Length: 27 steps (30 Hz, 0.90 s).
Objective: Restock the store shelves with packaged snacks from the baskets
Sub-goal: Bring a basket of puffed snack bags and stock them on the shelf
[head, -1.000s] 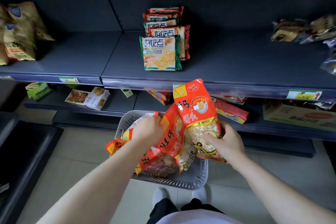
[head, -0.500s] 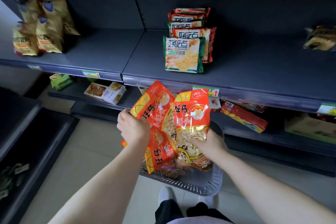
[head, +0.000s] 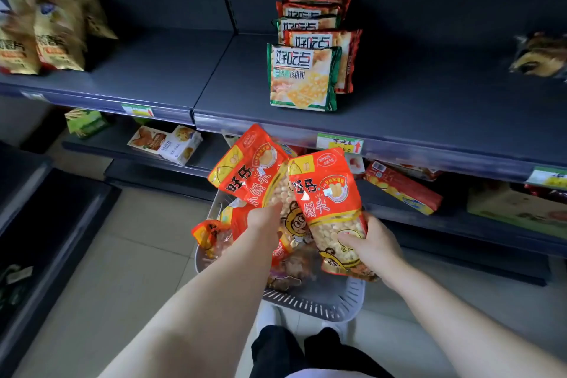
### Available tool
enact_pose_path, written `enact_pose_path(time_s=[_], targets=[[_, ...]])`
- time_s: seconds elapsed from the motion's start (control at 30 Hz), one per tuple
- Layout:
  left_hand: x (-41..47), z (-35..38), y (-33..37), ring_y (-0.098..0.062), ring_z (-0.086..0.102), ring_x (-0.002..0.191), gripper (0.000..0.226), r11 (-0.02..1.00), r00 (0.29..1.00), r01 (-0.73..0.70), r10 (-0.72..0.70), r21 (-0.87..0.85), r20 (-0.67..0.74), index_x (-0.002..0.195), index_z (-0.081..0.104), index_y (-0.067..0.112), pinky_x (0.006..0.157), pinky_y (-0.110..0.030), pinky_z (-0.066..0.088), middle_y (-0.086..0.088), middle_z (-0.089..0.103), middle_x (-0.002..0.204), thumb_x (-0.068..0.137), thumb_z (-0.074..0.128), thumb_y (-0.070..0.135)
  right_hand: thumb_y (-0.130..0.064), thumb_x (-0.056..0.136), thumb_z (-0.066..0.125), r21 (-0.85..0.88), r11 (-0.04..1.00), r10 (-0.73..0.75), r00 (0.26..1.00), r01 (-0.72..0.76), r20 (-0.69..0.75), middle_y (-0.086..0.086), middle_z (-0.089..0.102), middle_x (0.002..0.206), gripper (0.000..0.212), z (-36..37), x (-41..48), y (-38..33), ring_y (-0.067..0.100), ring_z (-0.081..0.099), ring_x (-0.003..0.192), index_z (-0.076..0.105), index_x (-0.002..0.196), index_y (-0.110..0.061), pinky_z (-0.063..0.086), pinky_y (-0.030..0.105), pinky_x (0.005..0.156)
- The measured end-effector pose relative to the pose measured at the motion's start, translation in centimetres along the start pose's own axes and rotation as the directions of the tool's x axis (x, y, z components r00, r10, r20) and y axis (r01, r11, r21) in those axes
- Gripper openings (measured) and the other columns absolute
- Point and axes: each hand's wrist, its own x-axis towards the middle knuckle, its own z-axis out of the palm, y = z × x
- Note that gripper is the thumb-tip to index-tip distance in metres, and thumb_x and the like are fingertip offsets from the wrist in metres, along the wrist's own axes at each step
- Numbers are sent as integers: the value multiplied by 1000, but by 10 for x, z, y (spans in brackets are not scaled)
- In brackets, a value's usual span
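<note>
My left hand point(head: 264, 218) grips a red snack bag point(head: 250, 166) by its lower part, the bag tilted up to the left. My right hand point(head: 372, 247) holds a second red snack bag point(head: 326, 193) upright by its bottom edge. Both bags hang over a grey plastic basket point(head: 319, 301) on the floor, just below the front edge of the dark shelf point(head: 429, 113). More red bags point(head: 211, 233) lie in the basket, partly hidden by my left arm.
A row of cracker packs point(head: 302, 77) stands mid-shelf. Yellow chip bags point(head: 52, 31) sit at the far left, wrapped pastries point(head: 540, 55) at the right. The lower shelf holds boxes point(head: 165, 144) and a red pack point(head: 402, 187). A dark unit point(head: 33, 224) stands at the left.
Both hands have lifted the two red bags out of the basket, up toward the shelf's front edge. The view has shifted closer to the shelf and to the left.
</note>
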Motion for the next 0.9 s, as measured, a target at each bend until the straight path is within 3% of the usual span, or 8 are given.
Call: enact_pose_path(time_s=[0.13,0.2,0.3,0.4,0.5,0.6,0.77,0.9], targets=[[13,3,-3,-35,61,116,48,999,998,-35,36,5,-43,130,56,0,82,-37,51,-18,62,127,93,68,27,-33,81,72,128,991,30,998,-22,-59,-4,64,105,39,-8,-2,12,20,61,94,52,113,-23,49,35,78],[13,6,-6,-32,62,110,51,999,992,-52,51,-13,-113,131,54,1,87,-38,52,-15,63,121,91,69,28,-31,81,74,225,974,51,995,-30,-89,-4,64,103,37,-10,-5,16,18,61,92,53,111,-22,47,32,73],[4,10,-16,-37,57,119,58,992,978,-127,122,-16,-168,142,42,4,101,-47,49,-15,57,132,93,66,26,-29,82,75,340,940,68,988,-17,-141,-5,67,101,32,-9,-13,22,14,63,89,57,109,-23,47,28,67],[-5,0,-27,-37,59,113,46,980,963,-193,179,-50,-204,131,47,7,101,-50,49,-13,60,123,92,66,26,-31,81,75,421,907,103,977,-15,-187,-5,69,101,30,-3,-21,29,18,66,91,60,106,-26,55,39,81],[-13,-21,-32,-34,63,106,38,966,963,-245,233,-79,-135,118,51,10,97,-50,52,-12,63,117,90,68,29,-31,81,76,485,874,116,967,10,-228,-4,69,100,29,3,-37,28,19,66,91,61,105,-27,55,41,84],[-25,-42,-35,-33,68,97,32,949,960,-280,275,-143,-52,109,53,14,90,-49,56,-11,67,107,87,71,28,-25,81,76,546,836,112,955,60,-276,-3,69,95,24,9,-61,25,17,65,85,61,100,-24,51,32,72],[-56,-71,-52,-31,70,94,31,906,909,-403,413,-133,58,110,60,19,88,-51,57,-8,71,105,83,75,22,-23,82,76,568,810,104,917,146,-384,-3,70,94,25,29,-117,28,16,66,84,65,105,-20,48,27,62],[-86,-80,-72,-28,71,90,33,882,865,-462,471,-92,174,115,61,18,81,-47,60,-5,72,101,84,75,17,-20,84,74,568,797,131,858,207,-496,-2,69,99,30,39,-165,44,15,64,86,65,113,-20,47,26,63]])
